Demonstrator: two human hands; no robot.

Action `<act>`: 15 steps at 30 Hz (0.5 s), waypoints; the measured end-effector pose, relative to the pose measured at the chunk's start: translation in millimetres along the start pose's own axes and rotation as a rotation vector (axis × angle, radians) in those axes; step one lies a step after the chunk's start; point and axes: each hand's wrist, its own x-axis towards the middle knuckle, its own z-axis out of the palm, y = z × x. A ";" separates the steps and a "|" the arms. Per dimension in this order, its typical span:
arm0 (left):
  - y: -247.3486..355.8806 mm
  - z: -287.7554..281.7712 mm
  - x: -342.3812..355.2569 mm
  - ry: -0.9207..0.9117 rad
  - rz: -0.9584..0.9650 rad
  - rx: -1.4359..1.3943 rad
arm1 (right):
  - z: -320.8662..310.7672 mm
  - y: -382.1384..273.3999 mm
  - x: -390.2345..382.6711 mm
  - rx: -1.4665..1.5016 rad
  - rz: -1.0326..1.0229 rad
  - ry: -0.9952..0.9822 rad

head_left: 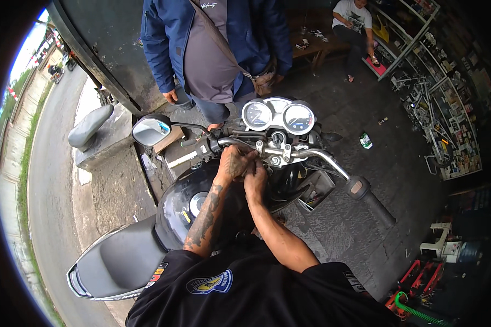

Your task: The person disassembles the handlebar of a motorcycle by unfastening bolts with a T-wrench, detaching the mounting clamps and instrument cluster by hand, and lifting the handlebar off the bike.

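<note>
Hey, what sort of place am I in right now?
Probably a small roadside motorcycle workshop. There's a motorcycle right in front of you, crowded metal-framed shelves stand along the right side, and a road runs past on the left.

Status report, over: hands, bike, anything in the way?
Left hand and right hand close together beside handlebar; anything held is hidden. Bike: handlebar and gauges mounted. Bystander across bike, clear of hands.

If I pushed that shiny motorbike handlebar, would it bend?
Probably not: the handlebar looks like stiff metal tube. Clamped near its middle, it would likely turn instead. Its polished surface may feel slippery, the matte black grip less so.
</note>
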 end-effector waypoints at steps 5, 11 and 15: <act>21.4 -9.3 -25.5 0.144 -0.071 -0.038 | -9.1 20.4 12.8 -0.414 -0.171 -0.096; -1.7 32.0 -35.5 0.381 0.072 0.109 | -73.9 10.5 40.2 -0.660 -0.171 -0.344; -17.8 50.1 -37.6 0.435 0.148 0.105 | -67.5 -76.9 51.5 -1.181 -0.266 -0.597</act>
